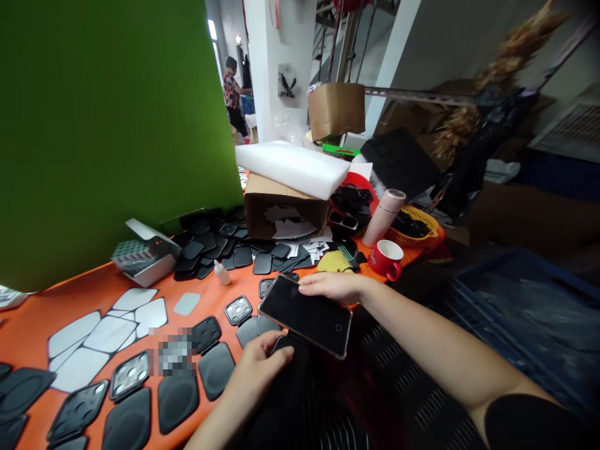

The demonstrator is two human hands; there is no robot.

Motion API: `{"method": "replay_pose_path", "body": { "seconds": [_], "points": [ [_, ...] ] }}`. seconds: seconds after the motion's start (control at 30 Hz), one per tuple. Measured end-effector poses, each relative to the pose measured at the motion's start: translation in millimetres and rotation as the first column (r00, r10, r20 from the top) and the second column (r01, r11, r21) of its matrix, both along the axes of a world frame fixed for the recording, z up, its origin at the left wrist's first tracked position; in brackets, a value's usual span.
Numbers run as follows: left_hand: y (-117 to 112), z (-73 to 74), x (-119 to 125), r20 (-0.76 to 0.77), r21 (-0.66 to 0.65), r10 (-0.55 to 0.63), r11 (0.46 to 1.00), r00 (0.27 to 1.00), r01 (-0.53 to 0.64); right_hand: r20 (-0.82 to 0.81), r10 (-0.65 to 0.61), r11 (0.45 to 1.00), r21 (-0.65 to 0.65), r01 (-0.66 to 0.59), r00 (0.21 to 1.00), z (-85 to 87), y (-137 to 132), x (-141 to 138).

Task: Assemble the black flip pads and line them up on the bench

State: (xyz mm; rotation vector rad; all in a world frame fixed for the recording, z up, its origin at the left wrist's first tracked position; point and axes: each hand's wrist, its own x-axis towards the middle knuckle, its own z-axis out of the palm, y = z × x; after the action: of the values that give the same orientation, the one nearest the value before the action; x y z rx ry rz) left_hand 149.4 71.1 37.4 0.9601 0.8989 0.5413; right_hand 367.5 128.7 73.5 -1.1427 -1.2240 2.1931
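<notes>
A smartphone [307,315] with a dark screen and a clear-edged case is tilted over the table's front edge. My right hand [335,287] grips it by its far edge, thumb on the screen. Just below the phone, my left hand [260,369] pinches a black rounded case [284,344] between thumb and fingers; much of that case blends into the dark clothing behind. To the left, opened black compact cases [178,400] lie in rows on the orange tabletop [197,315]. Silvery mirror pieces [110,334] lie beyond them, beside a small white dropper bottle [222,273].
Black cases [206,244] are heaped at the back, beside a cardboard box [285,212] under white foam [293,165]. A pink flask [384,217] and red mug [385,259] stand at the right. Blue crates [525,312] are on the right; a green panel [112,119] rises at left.
</notes>
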Motion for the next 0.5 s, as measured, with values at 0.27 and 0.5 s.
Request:
{"method": "replay_pose_path", "body": {
  "seconds": [0.27, 0.5],
  "points": [
    [-19, -6.4, -16, -0.057, 0.034, 0.059, 0.998, 0.997, -0.057, -0.411, -0.12, 0.973, -0.229, 0.025, 0.904, -19.3, -16, -17],
    [-25, -3.9, -20, -0.064, 0.064, 0.041, 0.997, 0.997, -0.036, -0.415, -0.288, 0.926, -0.35, 0.141, 0.863, -25.2, -35, -41]
  ]
}}
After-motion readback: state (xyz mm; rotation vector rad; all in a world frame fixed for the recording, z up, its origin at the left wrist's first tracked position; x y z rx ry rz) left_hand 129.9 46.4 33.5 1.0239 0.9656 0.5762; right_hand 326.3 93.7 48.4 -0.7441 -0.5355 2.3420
